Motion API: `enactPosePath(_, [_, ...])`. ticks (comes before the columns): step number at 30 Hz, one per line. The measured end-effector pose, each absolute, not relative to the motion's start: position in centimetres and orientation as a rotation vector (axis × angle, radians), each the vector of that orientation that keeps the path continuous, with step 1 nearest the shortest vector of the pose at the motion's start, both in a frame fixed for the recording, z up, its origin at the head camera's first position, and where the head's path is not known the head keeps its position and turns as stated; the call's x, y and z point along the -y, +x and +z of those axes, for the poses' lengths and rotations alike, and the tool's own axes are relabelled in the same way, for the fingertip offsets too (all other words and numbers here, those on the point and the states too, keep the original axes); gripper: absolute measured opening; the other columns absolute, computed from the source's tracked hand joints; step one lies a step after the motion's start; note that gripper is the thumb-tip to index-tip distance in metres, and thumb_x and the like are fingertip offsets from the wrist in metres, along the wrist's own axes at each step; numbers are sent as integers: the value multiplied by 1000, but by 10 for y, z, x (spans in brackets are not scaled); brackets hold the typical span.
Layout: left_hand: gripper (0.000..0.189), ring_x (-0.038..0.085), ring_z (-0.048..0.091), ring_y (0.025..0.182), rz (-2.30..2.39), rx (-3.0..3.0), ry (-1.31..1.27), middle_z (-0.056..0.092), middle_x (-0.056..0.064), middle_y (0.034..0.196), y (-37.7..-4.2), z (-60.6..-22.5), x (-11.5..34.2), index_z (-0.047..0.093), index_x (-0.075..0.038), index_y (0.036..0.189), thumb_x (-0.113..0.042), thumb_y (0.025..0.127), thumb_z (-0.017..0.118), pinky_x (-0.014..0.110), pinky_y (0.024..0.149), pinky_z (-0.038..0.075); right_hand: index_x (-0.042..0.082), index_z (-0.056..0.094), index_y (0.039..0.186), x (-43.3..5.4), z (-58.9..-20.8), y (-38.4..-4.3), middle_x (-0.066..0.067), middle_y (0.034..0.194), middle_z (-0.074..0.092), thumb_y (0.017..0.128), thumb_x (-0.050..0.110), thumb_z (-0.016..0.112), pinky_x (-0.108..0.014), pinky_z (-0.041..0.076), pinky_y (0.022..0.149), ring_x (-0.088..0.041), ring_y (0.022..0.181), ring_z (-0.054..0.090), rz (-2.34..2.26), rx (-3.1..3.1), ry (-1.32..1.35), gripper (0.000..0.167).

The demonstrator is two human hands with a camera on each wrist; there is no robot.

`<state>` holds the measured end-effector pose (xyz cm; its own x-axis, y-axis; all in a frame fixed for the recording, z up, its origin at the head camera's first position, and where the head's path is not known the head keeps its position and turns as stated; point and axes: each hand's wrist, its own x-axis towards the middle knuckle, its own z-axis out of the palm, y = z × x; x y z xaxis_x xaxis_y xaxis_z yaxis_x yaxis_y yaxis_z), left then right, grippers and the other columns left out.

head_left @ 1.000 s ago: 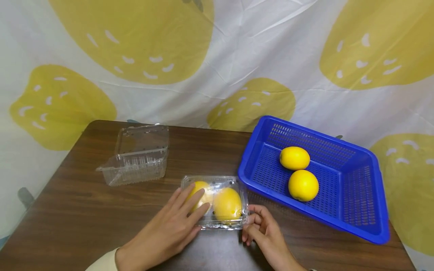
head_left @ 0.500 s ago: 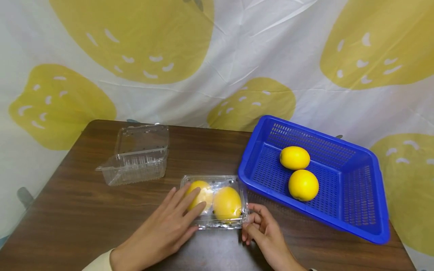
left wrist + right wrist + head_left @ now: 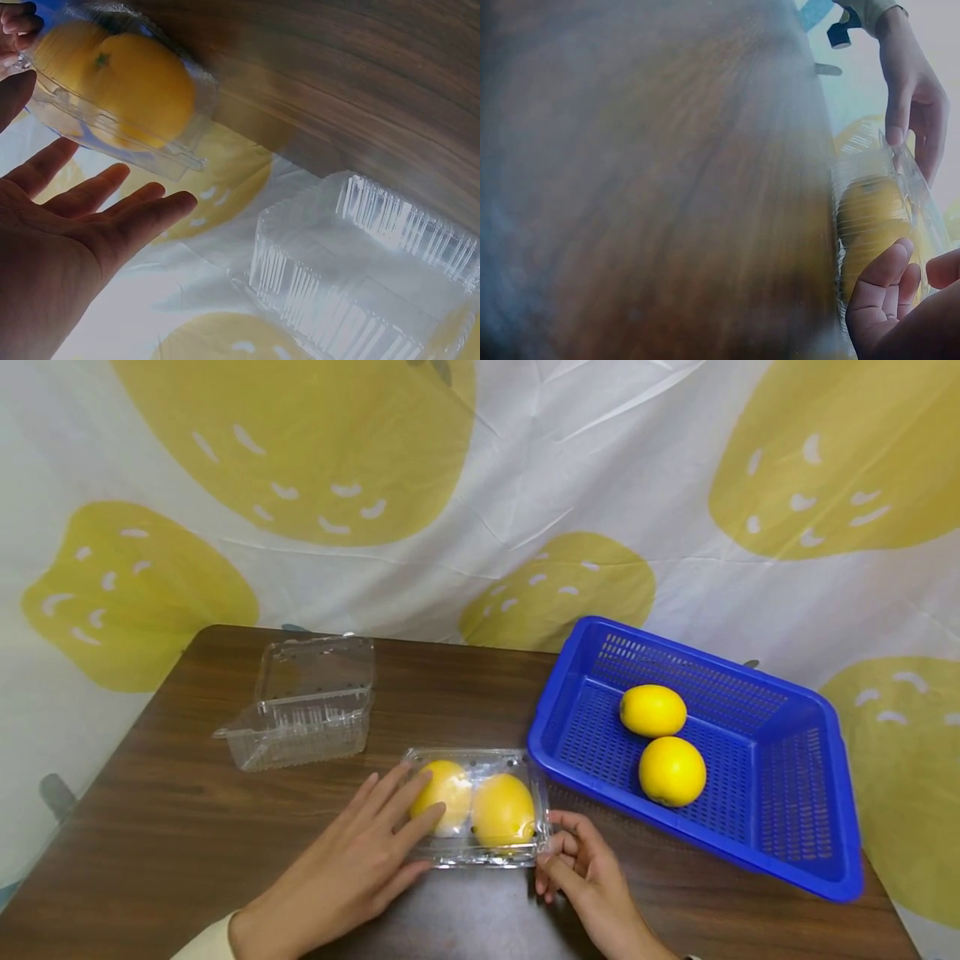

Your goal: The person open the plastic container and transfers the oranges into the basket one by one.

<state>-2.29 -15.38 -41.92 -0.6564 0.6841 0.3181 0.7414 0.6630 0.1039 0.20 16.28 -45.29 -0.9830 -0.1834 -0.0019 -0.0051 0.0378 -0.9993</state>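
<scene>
A clear plastic clamshell box [image 3: 491, 853] lies on the table with its lid down and two yellow-orange fruits, apparently oranges [image 3: 502, 810], inside. My left hand [image 3: 360, 847] is spread over the box's left end, fingers straight; in the left wrist view its fingertips [image 3: 184, 202] appear apart from the box. At the front right corner my right hand [image 3: 588, 881] holds the box edge between thumb and curled fingers. In the right wrist view, its fingers [image 3: 881, 281] are bent beside the box wall, and the exact contact is partly hidden.
A blue basket [image 3: 787, 693] with two more oranges [image 3: 671, 771] stands at the right, close to the box. A second clear clamshell [image 3: 300, 739] sits with its lid up at the back left. Behind the dark wooden table [image 3: 187, 827] hangs a patterned cloth [image 3: 420, 585].
My left hand has slid left and slightly back toward me, uncovering more of the left orange. The right hand and the box have hardly moved.
</scene>
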Motion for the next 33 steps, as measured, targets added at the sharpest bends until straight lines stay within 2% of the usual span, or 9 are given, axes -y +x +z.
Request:
enactPosePath(13, [64,46,45,155,-314,2587,-1209,46,23,169,-25,-418,163,63,-8,153,-34,98,84,61,124,43,-17,44,143,-163,-454,2,-13,89,67,100,-11,61,-30,62,58,-14,68,65,-2095,-2162,-223,47])
enactPosePath(23, [55,45,53,149,-314,2540,-1246,50,23,166,-25,-421,167,63,-7,152,-33,105,74,60,122,47,-16,44,144,-162,-453,2,-14,89,66,100,-10,61,-30,61,57,-15,68,65,-2087,-2161,-187,48])
enactPosePath(28, [58,44,54,148,-324,2543,-1245,50,23,166,-24,-422,167,63,-7,152,-31,101,79,59,122,47,-16,44,144,-162,-453,2,-16,90,66,99,-11,62,-30,61,57,-16,68,65,-2086,-2162,-168,49])
enactPosePath(33, [60,44,54,148,-338,2546,-1240,50,23,166,-24,-423,167,63,-6,152,-29,99,81,60,121,48,-16,44,143,-163,-454,2,-11,89,66,99,-11,61,-30,61,57,-15,68,65,-2093,-2165,-217,47])
